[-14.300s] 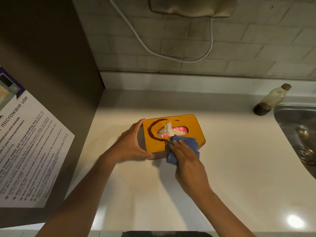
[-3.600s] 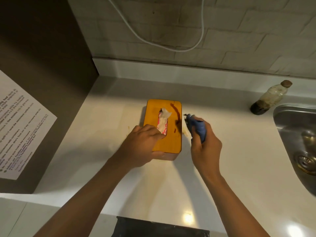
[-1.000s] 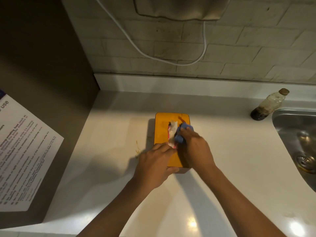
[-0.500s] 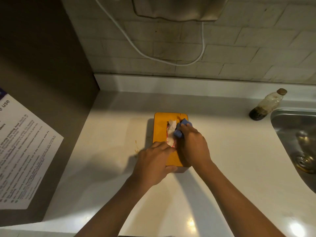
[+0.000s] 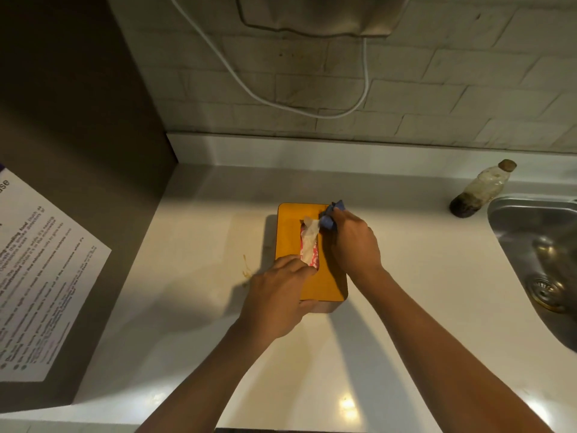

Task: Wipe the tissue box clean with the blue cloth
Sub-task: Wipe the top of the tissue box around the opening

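Note:
An orange-topped tissue box (image 5: 288,232) lies lengthwise on the white counter (image 5: 199,245), with a white tissue (image 5: 309,237) sticking out of its slot. My left hand (image 5: 276,296) grips the box's near left corner, fingers over the lid, thumb at the near side. My right hand (image 5: 354,245) holds a bunched blue cloth (image 5: 330,217) and presses it on the lid's far right part, beside the slot. Most of the cloth is hidden under my fingers.
A dirty plastic bottle (image 5: 480,190) stands at the back right by a steel sink (image 5: 537,254). A dark cabinet side with a printed notice (image 5: 43,270) walls off the left. A white cable (image 5: 281,101) hangs on the tiled wall. A small yellowish stain (image 5: 246,270) marks the counter.
My right hand has slid the cloth toward the far right corner of the lid. The left hand stays gripping the near end of the box.

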Demonstrator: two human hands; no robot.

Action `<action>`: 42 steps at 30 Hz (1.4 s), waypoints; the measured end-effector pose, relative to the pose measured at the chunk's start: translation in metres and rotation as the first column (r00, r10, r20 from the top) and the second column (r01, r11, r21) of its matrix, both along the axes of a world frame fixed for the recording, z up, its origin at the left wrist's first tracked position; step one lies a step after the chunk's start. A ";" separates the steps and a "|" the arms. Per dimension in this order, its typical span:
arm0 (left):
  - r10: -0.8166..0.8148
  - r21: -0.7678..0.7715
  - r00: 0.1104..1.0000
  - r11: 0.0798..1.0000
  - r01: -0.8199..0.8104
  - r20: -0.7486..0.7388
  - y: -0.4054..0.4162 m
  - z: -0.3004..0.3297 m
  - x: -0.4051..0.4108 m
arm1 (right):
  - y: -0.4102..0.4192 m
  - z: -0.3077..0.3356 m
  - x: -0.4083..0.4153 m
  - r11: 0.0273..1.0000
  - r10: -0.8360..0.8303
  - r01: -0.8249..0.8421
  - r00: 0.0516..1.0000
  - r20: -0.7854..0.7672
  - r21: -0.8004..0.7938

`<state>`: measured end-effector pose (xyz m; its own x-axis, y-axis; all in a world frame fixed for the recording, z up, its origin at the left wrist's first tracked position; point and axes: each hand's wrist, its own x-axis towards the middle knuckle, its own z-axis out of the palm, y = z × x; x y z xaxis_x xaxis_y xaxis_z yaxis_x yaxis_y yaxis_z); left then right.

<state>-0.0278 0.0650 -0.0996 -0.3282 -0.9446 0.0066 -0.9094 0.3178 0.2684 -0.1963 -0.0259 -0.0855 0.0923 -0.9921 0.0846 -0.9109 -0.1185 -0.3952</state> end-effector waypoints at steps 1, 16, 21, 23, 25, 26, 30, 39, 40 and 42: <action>0.001 0.005 1.000 1.000 -0.001 -0.001 0.001 0.000 0.000 | -0.003 -0.001 -0.003 1.000 -0.015 0.016 1.000 -0.016 0.013; -0.021 -0.004 0.995 1.000 0.021 0.102 -0.002 0.009 -0.011 | -0.017 -0.004 0.004 0.999 -0.048 0.049 0.998 0.033 -0.018; -0.007 -0.012 0.995 1.000 0.009 0.095 -0.002 0.010 -0.017 | 0.016 -0.011 0.019 0.995 0.019 -0.016 0.999 0.029 -0.097; -0.009 -0.001 0.996 1.000 0.009 0.089 -0.003 0.010 -0.016 | 0.021 -0.010 0.018 0.992 0.040 -0.041 0.999 -0.006 -0.121; -0.013 0.014 0.996 1.000 0.012 0.084 -0.004 0.011 -0.016 | 0.013 -0.006 0.014 0.989 0.102 -0.089 0.989 0.110 -0.114; -0.016 0.023 0.996 1.000 0.014 0.082 -0.005 0.012 -0.016 | 0.004 -0.005 0.011 0.989 0.113 -0.097 0.984 0.140 -0.113; -0.023 0.039 0.995 0.999 0.019 0.098 -0.006 0.014 -0.017 | -0.026 -0.002 0.015 0.998 -0.016 0.017 1.000 0.026 -0.053; -0.017 0.037 0.998 0.999 0.015 0.058 -0.004 0.009 -0.017 | -0.015 -0.008 -0.002 0.996 0.085 -0.085 0.996 -0.025 -0.017; -0.020 0.041 0.998 0.999 0.017 0.054 -0.004 0.009 -0.017 | -0.021 -0.006 -0.003 0.998 0.056 -0.057 0.998 -0.037 -0.009; -0.014 0.049 0.999 0.999 0.012 0.041 -0.003 0.008 -0.017 | -0.033 -0.002 0.004 1.000 0.026 -0.026 0.998 -0.063 0.000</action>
